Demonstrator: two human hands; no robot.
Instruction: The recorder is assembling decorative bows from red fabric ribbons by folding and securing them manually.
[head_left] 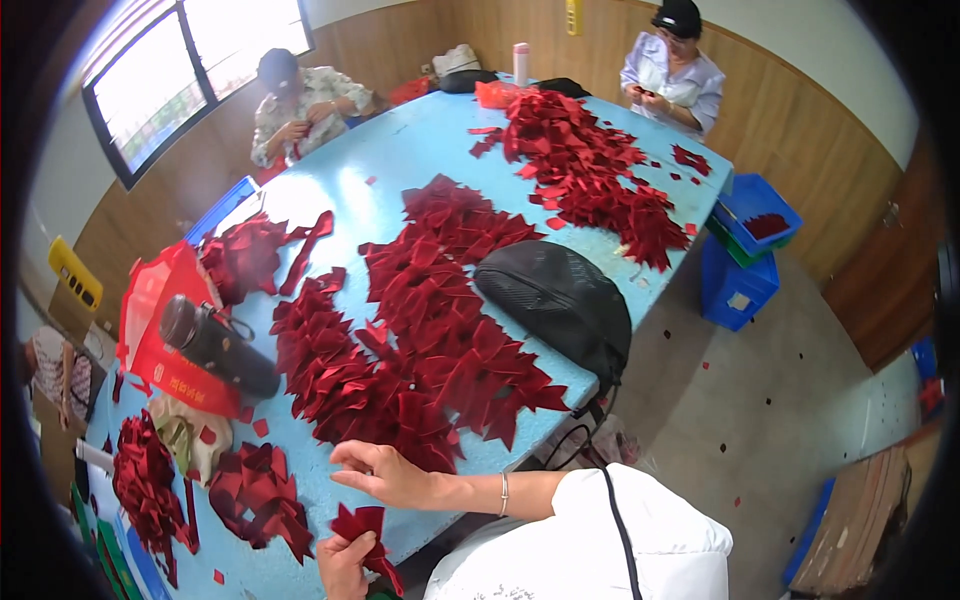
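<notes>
My left hand (pixel 345 568), at the lower edge, grips a dark red velvety ribbon bow (pixel 362 525) between thumb and fingers. Just above it, my right hand (pixel 385 475) hovers by the near end of a big heap of red bows (pixel 425 330). Its fingers are loosely bent and apart, with nothing visible in them. A smaller pile of red bows and strips (pixel 262 500) lies to the left of both hands, and another pile (pixel 150 480) is farther left.
On the blue table (pixel 340 215) are a black bag (pixel 560 295), a dark bottle (pixel 220 345), a red plastic bag (pixel 165 300) and a far red heap (pixel 590 170). Blue crates (pixel 745 270) stand at right. Two people (pixel 675 70) work across the table; another is at far left.
</notes>
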